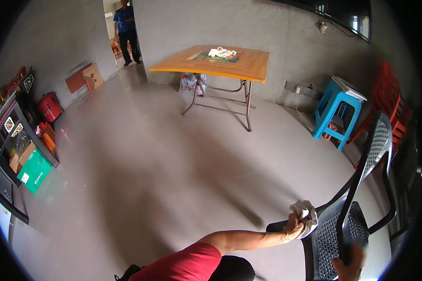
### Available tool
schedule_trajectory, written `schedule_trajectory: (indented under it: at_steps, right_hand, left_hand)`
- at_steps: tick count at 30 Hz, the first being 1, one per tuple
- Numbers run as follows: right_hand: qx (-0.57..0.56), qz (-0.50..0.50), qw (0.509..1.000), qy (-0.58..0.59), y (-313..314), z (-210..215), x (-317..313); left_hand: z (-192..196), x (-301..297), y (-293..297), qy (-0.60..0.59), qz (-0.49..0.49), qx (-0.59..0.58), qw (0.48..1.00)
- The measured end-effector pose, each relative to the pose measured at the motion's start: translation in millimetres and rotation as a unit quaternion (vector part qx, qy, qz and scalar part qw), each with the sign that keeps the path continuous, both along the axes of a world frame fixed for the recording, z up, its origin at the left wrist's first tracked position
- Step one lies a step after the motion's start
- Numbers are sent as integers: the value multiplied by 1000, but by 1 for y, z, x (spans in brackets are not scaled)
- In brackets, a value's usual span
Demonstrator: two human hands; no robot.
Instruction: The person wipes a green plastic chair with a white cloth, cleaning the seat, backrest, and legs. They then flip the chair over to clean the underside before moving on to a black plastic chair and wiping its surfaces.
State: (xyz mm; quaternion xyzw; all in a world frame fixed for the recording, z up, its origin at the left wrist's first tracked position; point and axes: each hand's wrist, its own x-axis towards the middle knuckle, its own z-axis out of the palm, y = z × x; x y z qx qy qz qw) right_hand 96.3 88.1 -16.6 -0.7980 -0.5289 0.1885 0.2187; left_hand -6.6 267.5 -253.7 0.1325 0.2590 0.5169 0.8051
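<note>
My left hand (294, 228) presses a whitish cloth (308, 218) onto the armrest of a black plastic chair (327, 236), its fingers closed on the bunched fabric. The chair has a perforated seat and a mesh-patterned backrest (379, 140). At the lower right my right hand (352, 266) is partly cut off and smeared; thumb and fingers lie around the near end of the chair's other armrest. My left arm, in a red sleeve, reaches across from the lower edge.
An orange-topped folding table (173, 65) bears another pale cloth (222, 52). A blue stool (340, 105) and stacked red chairs (384, 100) stand by the right wall. Left are a black-framed cabinet (37, 140) and a green box (35, 171). A person (125, 30) stands in the doorway.
</note>
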Motion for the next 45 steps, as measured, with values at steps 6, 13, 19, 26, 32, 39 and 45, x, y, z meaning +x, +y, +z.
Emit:
schedule_trajectory:
  at_steps: [6,13,19,26,32,39,45]
  right_hand:
    - [3,57,998,12,27,1,-1]
    - [33,13,976,217,54,-8,-3]
    - [91,6,936,339,70,-22,-26]
    - [59,20,942,329,72,-5,-51]
    - [-57,43,960,269,73,18,-47]
    - [175,211,961,-27,35,35,-78]
    - [304,302,887,-171,33,-19,-130]
  left_hand:
    - [-32,-8,10,447,-16,295,845]
    - [-16,-27,22,419,-46,327,846]
    - [-14,-60,29,366,-68,315,873]
    - [-33,-80,36,370,-196,353,837]
    - [1,-119,22,7,-225,135,965]
    - [89,-193,-21,245,-160,218,931]
    - [151,-193,-68,113,-350,271,890]
